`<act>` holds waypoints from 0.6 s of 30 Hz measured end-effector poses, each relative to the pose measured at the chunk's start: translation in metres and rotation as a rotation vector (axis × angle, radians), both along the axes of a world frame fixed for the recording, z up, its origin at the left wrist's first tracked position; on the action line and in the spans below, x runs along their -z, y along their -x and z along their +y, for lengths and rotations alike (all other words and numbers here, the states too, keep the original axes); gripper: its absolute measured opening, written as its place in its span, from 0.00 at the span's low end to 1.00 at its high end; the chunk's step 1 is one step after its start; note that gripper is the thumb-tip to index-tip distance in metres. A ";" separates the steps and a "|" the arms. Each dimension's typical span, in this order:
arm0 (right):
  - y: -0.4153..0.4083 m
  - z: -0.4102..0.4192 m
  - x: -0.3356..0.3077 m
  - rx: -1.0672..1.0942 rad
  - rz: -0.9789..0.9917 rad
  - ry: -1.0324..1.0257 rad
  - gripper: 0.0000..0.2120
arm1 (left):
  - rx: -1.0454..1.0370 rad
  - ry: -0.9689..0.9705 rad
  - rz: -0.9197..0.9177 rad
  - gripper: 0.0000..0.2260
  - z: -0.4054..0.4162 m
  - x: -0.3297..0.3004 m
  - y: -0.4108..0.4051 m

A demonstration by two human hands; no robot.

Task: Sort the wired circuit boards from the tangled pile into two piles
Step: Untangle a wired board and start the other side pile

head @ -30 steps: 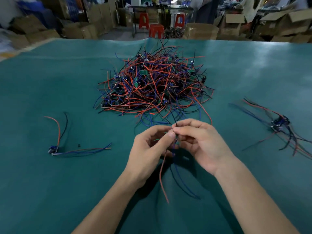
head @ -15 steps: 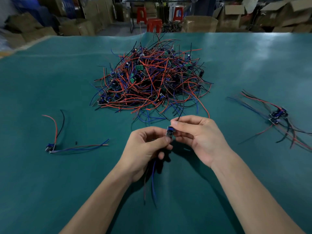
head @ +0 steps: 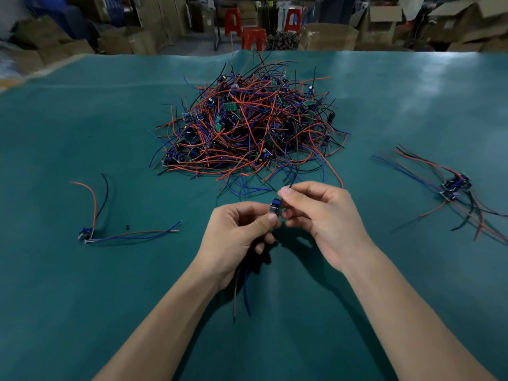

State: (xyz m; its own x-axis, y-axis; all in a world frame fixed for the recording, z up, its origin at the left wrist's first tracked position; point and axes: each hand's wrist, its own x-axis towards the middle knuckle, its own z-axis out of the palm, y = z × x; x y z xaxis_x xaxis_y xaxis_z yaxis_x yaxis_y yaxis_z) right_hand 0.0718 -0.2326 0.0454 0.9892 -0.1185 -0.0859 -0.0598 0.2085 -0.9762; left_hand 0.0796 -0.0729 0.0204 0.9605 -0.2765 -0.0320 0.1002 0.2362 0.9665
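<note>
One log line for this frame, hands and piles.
left hand: pinches board | right hand: pinches board | tangle: centre | piles: left, right

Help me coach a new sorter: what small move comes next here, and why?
Probably carry the board pinched between the left hand and right hand to a side pile, perhaps the right pile; its wires already hang free of the tangled pile.
</note>
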 end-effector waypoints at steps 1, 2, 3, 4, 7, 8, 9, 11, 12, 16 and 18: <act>0.000 0.000 0.000 -0.031 0.003 0.010 0.02 | -0.009 -0.018 -0.005 0.02 0.001 0.001 0.000; 0.000 -0.001 0.000 -0.053 0.008 0.018 0.02 | -0.008 -0.041 -0.014 0.02 0.002 0.001 -0.001; 0.000 -0.001 0.000 -0.063 0.009 0.020 0.02 | 0.003 -0.063 -0.023 0.02 0.002 0.000 -0.001; 0.001 -0.002 -0.001 -0.069 0.002 0.024 0.02 | 0.017 -0.079 -0.026 0.04 0.002 -0.001 -0.001; 0.002 -0.001 0.002 -0.086 -0.037 0.101 0.04 | 0.008 -0.108 -0.026 0.12 0.002 -0.002 -0.003; 0.002 0.000 0.003 -0.078 -0.048 0.141 0.05 | -0.004 -0.105 -0.019 0.13 0.003 -0.002 -0.003; 0.002 0.001 0.004 -0.049 -0.055 0.172 0.05 | -0.008 -0.095 -0.009 0.14 0.003 -0.001 -0.004; -0.003 -0.003 0.006 0.064 -0.057 0.179 0.06 | 0.009 -0.090 -0.003 0.15 0.003 0.000 -0.006; -0.005 -0.006 0.006 0.133 -0.054 0.158 0.06 | 0.027 -0.095 -0.006 0.16 0.004 0.000 -0.005; -0.014 -0.023 0.007 0.398 -0.038 0.008 0.06 | 0.101 -0.112 -0.031 0.16 0.003 0.001 -0.004; -0.016 -0.025 0.009 0.503 -0.010 -0.134 0.09 | 0.072 -0.097 -0.040 0.16 0.004 0.004 -0.004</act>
State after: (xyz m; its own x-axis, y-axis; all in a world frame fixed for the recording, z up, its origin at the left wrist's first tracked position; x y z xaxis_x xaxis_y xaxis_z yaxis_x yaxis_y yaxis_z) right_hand 0.0880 -0.2571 0.0365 0.8137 -0.5680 -0.1233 0.0894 0.3319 -0.9391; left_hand 0.0841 -0.0686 0.0169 0.9392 -0.3425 -0.0244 0.0749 0.1352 0.9880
